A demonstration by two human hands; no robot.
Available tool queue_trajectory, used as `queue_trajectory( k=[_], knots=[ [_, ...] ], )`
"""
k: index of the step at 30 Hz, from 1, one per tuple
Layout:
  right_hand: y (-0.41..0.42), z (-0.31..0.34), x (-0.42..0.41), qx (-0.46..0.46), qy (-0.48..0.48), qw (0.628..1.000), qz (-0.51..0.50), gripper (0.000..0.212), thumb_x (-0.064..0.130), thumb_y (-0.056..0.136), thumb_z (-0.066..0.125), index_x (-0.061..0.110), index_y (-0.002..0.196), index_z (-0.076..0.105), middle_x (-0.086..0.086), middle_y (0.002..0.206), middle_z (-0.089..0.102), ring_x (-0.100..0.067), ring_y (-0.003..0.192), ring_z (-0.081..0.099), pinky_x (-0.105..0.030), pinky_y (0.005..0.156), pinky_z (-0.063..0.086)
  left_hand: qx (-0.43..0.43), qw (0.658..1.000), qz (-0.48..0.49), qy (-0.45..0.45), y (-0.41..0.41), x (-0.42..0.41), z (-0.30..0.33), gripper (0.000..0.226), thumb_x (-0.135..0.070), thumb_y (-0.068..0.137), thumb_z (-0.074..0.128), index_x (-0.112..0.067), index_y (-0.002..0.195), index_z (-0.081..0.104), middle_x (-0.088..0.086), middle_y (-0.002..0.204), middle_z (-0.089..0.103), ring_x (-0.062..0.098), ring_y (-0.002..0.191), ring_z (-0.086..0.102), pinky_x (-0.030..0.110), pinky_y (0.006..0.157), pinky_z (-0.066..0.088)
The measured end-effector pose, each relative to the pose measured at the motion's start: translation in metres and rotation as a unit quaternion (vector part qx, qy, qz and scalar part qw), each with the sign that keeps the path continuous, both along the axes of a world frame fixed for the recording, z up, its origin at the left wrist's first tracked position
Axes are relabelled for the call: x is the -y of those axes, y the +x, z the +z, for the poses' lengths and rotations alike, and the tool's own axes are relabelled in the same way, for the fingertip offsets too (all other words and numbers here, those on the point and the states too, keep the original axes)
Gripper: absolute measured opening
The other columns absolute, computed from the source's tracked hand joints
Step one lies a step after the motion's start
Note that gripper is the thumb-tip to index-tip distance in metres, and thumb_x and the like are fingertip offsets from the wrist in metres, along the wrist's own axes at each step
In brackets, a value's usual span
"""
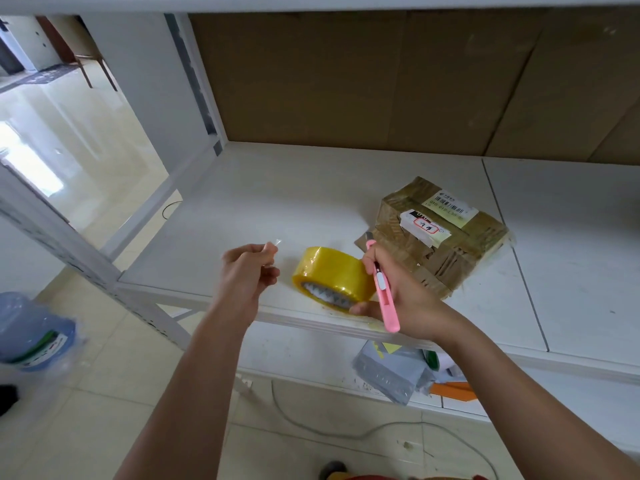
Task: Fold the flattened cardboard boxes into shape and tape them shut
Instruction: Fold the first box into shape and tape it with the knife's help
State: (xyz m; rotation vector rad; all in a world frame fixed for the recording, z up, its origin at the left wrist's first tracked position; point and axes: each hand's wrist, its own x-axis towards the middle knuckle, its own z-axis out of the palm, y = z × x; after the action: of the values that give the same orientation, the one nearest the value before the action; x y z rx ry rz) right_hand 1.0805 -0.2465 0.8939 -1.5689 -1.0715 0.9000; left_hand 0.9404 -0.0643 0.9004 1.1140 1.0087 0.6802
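A yellow tape roll (332,271) lies on its side near the front edge of the white shelf (277,202). My right hand (398,292) grips the roll's right side and also holds a pink utility knife (382,292) with its blade end pointing away from me. My left hand (247,271) hovers left of the roll, fingers curled, pinching a small clear scrap of tape (275,244). A small taped cardboard parcel (440,233) with white labels sits just behind my right hand.
Large flat cardboard sheets (346,81) lean against the back of the shelf. Grey mailer bags (391,372) and an orange item (453,391) lie on the lower shelf. A blue water jug (34,334) stands on the tiled floor at left. A white cable (346,431) runs across the floor.
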Motion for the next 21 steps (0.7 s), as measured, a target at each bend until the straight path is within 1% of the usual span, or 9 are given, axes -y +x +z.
queue_trajectory(
  k=[2,4,6,10,12,13,15,18,21],
  knots=[
    [0.004,0.002,0.0,0.042,-0.024,0.999,0.007,0.039,-0.009,0.085,0.061,0.017,0.097,0.036,-0.005,0.092,0.036,-0.005,0.073,0.044,-0.045,0.073,0.058,-0.024,0.999,-0.046,-0.016,-0.007,-0.007,0.0,0.017,-0.006,0.091,0.065,-0.006,0.074,0.065,0.001,0.059,0.055,0.014,0.046,0.052,0.021,0.044,0.043],
    [0.005,0.004,0.0,0.09,-0.034,0.995,0.014,0.046,0.011,0.079,0.078,0.022,0.097,0.037,-0.005,0.089,0.038,-0.007,0.074,0.039,-0.037,0.068,0.05,-0.023,0.996,-0.074,-0.034,-0.012,-0.012,0.002,0.014,-0.01,0.09,0.067,-0.007,0.077,0.068,0.001,0.061,0.06,0.014,0.048,0.054,0.021,0.045,0.044],
    [0.003,0.008,-0.003,0.061,-0.024,0.997,0.028,0.052,0.032,0.074,0.082,0.018,0.096,0.037,-0.003,0.088,0.04,-0.012,0.076,0.039,-0.03,0.067,0.04,-0.002,0.995,-0.081,-0.055,-0.017,-0.015,0.003,0.011,-0.011,0.09,0.067,-0.006,0.08,0.069,0.001,0.062,0.062,0.014,0.049,0.055,0.021,0.046,0.045],
    [-0.003,0.007,-0.01,0.101,0.009,0.995,0.024,0.035,0.012,0.085,0.072,0.007,0.087,0.038,-0.015,0.087,0.039,-0.025,0.085,0.045,-0.027,0.074,0.042,-0.016,0.996,-0.081,-0.015,-0.025,-0.017,0.0,0.019,-0.004,0.095,0.059,-0.004,0.077,0.065,0.002,0.061,0.055,0.009,0.052,0.053,0.018,0.05,0.044],
    [-0.002,0.012,-0.017,0.15,0.006,0.988,0.02,0.025,0.003,0.09,0.064,0.013,0.084,0.043,-0.006,0.085,0.046,-0.02,0.083,0.049,-0.022,0.073,0.045,0.005,0.999,-0.051,-0.005,-0.031,-0.021,0.0,0.026,0.0,0.097,0.054,-0.004,0.072,0.06,0.002,0.059,0.05,0.01,0.055,0.048,0.017,0.05,0.042],
    [0.0,0.014,-0.018,0.178,0.01,0.984,0.012,0.021,0.005,0.094,0.058,0.018,0.082,0.046,-0.002,0.085,0.049,-0.017,0.077,0.052,-0.021,0.07,0.045,0.022,0.999,-0.025,-0.013,-0.034,-0.026,0.002,0.029,0.002,0.097,0.052,-0.005,0.069,0.057,0.001,0.057,0.048,0.011,0.056,0.045,0.017,0.05,0.041],
    [0.004,0.013,-0.021,0.271,0.006,0.962,-0.019,0.029,0.02,0.101,0.046,0.019,0.072,0.047,-0.005,0.091,0.053,-0.015,0.071,0.058,-0.033,0.07,0.039,0.049,0.999,0.005,-0.024,-0.043,-0.035,0.009,0.03,0.002,0.097,0.051,-0.007,0.069,0.055,0.0,0.056,0.047,0.012,0.058,0.043,0.018,0.052,0.04],
    [0.001,0.017,-0.033,0.269,0.002,0.963,-0.034,0.034,0.024,0.101,0.039,0.016,0.068,0.037,-0.01,0.098,0.055,-0.026,0.083,0.047,-0.041,0.072,0.037,0.092,0.996,-0.024,-0.002,-0.052,-0.039,0.025,0.028,-0.003,0.096,0.056,-0.009,0.07,0.061,0.0,0.06,0.052,0.01,0.057,0.049,0.019,0.059,0.042],
    [-0.007,0.015,-0.055,0.269,-0.018,0.957,-0.108,0.029,0.013,0.096,0.042,0.016,0.067,0.038,-0.014,0.088,0.044,-0.023,0.073,0.036,-0.029,0.062,0.033,0.09,0.993,-0.064,0.053,-0.04,-0.025,0.04,0.024,-0.005,0.093,0.061,-0.009,0.07,0.066,0.0,0.059,0.056,0.009,0.056,0.053,0.017,0.057,0.047]
  ],
)
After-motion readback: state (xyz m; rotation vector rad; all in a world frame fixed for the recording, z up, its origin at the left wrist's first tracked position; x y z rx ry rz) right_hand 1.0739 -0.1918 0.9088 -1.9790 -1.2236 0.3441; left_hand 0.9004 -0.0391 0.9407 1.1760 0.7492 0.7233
